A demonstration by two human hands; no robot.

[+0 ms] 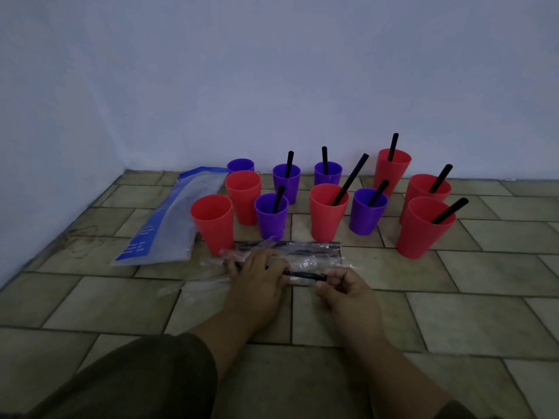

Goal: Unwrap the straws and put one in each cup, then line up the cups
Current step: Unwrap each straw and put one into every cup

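Several red and purple cups stand on the tiled floor near the wall. Most hold a black straw, like the red cup (328, 211) in the middle. Three stand without a straw: a red cup (213, 225) at front left, a red cup (244, 196) behind it, and a purple cup (240, 165) at the back. My left hand (258, 278) and right hand (348, 293) together grip one black straw (304, 274) in its clear wrapper, held level just above the floor. A clear pack of more wrapped straws (308, 251) lies just beyond my hands.
A blue and clear plastic bag (169, 225) lies on the floor left of the cups. Empty clear wrappers (193, 290) lie left of my left hand. The white wall (272, 86) rises right behind the cups. Bare tiles (484, 313) stretch to the right.
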